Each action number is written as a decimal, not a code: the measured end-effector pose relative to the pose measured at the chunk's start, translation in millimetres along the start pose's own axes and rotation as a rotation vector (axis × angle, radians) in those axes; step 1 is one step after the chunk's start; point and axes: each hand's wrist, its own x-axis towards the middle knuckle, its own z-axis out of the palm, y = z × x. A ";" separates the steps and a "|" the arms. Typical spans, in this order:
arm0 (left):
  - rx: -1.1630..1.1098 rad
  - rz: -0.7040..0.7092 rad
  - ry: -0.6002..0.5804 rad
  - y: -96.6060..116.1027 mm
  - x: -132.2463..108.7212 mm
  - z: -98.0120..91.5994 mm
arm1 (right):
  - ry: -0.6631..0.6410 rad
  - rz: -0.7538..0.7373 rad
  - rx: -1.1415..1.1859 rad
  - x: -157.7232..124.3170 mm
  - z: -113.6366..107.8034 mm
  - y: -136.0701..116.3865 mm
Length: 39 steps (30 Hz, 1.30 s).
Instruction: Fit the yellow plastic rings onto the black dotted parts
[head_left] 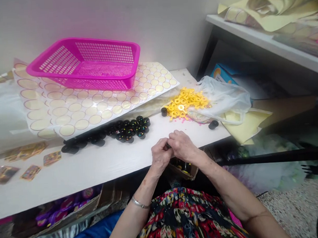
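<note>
My left hand (161,154) and my right hand (183,146) meet above the table's front edge, fingers closed together. Between them a sliver of a small black piece (168,145) shows; the fingers hide most of it. Beyond my hands lies a pile of yellow plastic ring-shaped pieces (187,100), with tiny pink bits (184,121) scattered at its near side. One black cup (164,111) stands by the pile, and another black cup (213,124) lies to the right. Left of my hands, several black cups with coloured bits inside (133,127) are clustered.
A pink basket (125,82) rests on sheets of round stickers (95,111) at the back. Small printed cards (31,172) lie far left. A clear plastic bag (226,98) and a shelf edge (263,40) are on the right. Below the table are an open box (194,172) and purple items (62,209).
</note>
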 end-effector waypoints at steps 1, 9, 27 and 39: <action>-0.010 -0.001 0.003 0.1 0.1 0.4 | -0.013 -0.019 -0.007 0.5 -1.8 -0.9; -0.005 -0.059 -0.008 -2.9 0.2 2.3 | 0.116 0.104 0.542 1.2 -1.5 34.8; 0.019 -0.023 0.001 -11.2 1.5 4.1 | 0.447 0.395 -0.105 47.1 21.9 78.7; 0.103 0.020 0.015 -10.1 3.9 2.8 | 0.303 0.141 0.071 -49.2 33.7 55.8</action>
